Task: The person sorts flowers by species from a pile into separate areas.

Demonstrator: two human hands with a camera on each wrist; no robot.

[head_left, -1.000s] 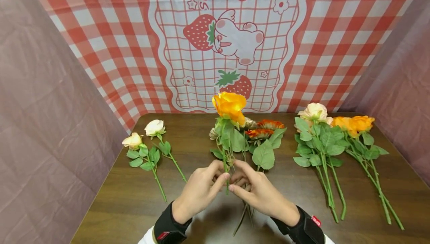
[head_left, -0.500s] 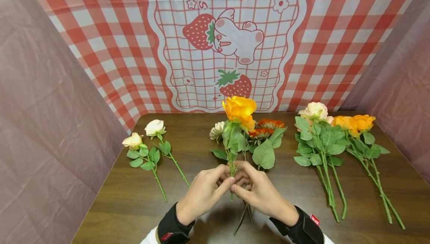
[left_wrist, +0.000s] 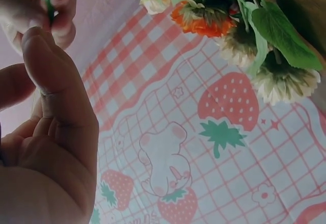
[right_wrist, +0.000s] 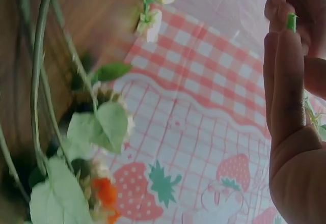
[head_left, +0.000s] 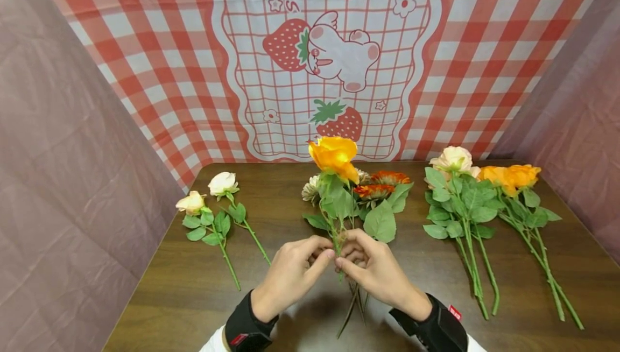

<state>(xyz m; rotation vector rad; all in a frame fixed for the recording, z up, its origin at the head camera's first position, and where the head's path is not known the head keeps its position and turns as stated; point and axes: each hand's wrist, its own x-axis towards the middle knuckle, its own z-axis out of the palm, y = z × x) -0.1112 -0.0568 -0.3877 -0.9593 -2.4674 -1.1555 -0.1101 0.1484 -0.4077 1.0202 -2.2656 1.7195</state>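
Note:
In the head view, an orange rose (head_left: 333,157) stands nearly upright in front of me, its green leaves (head_left: 337,199) below the bloom. My left hand (head_left: 295,268) pinches its stem from the left with thumb and fingertips. From the other side, my right hand (head_left: 380,271) pinches the same stem just above its lower end. The stem's green cut end (right_wrist: 291,22) shows by the fingers in the right wrist view. Behind the rose, partly hidden, lie rust-orange daisy-like flowers (head_left: 374,191) and cream ones (head_left: 311,189) with large leaves.
A white rose (head_left: 223,184) and a pale yellow rose (head_left: 191,203) lie on the left of the brown wooden table (head_left: 164,293). On the right are pale pink roses (head_left: 454,160) and more orange roses (head_left: 515,181). A red-and-white checked cloth (head_left: 174,56) hangs behind.
The orange rose swung right, then back left, ending slightly right of where it began. Both hands stay at its stem, with small shifts of the fingers. The flowers on the table have not moved.

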